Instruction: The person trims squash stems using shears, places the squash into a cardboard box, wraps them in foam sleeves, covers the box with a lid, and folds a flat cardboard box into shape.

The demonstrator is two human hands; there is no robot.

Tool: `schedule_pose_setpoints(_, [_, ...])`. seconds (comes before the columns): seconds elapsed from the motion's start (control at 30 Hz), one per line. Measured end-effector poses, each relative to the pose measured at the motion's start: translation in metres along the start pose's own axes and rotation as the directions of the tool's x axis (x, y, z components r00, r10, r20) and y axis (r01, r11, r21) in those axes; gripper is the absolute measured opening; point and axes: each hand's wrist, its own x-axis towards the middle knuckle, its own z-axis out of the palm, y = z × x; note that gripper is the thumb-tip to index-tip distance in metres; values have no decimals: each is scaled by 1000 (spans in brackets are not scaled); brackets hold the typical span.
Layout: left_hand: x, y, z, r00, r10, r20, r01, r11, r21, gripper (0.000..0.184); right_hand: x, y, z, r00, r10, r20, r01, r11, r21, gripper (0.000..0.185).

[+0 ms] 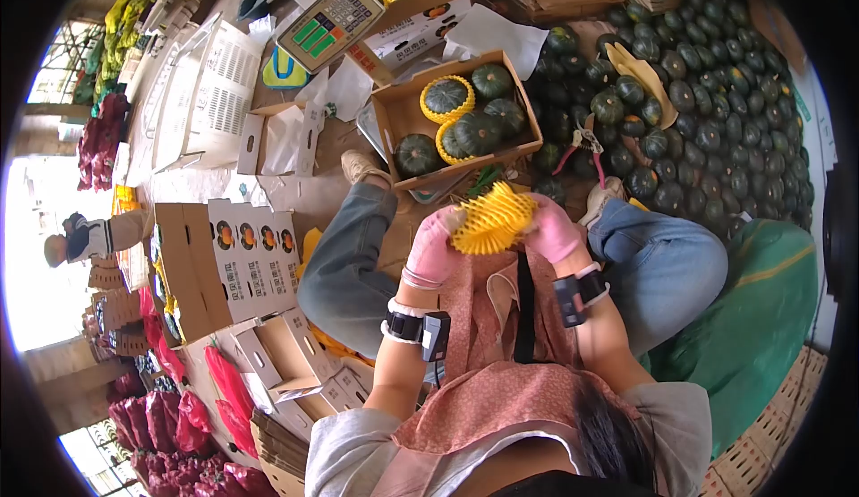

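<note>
Between my two pink-gloved hands is a yellow foam net [494,220]. My left hand [437,245] closes on its left side, and my right hand [551,229] closes on its right side. Just beyond the net, an open cardboard box [386,119] holds several dark green squashes. Two of them, one squash [447,96] at the top and another squash [470,135] below it, have yellow foam nets around them. A bare squash [417,154] lies in the box's near left corner.
A large pile of squashes [707,94] spreads at the right, with red-handled pruners [586,144] at its near edge. A scale display [329,25] stands beyond the box. Cartons [255,251] and a white crate [210,94] are at the left. A person [85,236] is at far left.
</note>
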Motion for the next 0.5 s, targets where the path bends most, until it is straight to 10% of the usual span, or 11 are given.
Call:
schedule_pose_setpoints(0.1, [-4,1,2,986,141,91,-161,947,276,28,-10,-6,15,992,50,118,-73,975,207,37])
schedule_pose_setpoints(0.27, [8,-17,11,952,306,15,-252,755,606,10,0,9,29,981,-140,-132,93,945,-315,36])
schedule_pose_setpoints(0.33, [11,-10,24,817,554,159,-328,219,919,12,-2,13,36,958,-221,-184,180,960,-216,45])
schedule_pose_setpoints(0.4, [17,-12,26,612,692,382,-498,-37,866,16,-3,19,23,939,-156,-306,125,985,-118,40])
schedule_pose_setpoints(0.5, [13,-15,25,756,575,313,-587,384,713,20,0,0,33,946,-265,-186,155,875,-459,14])
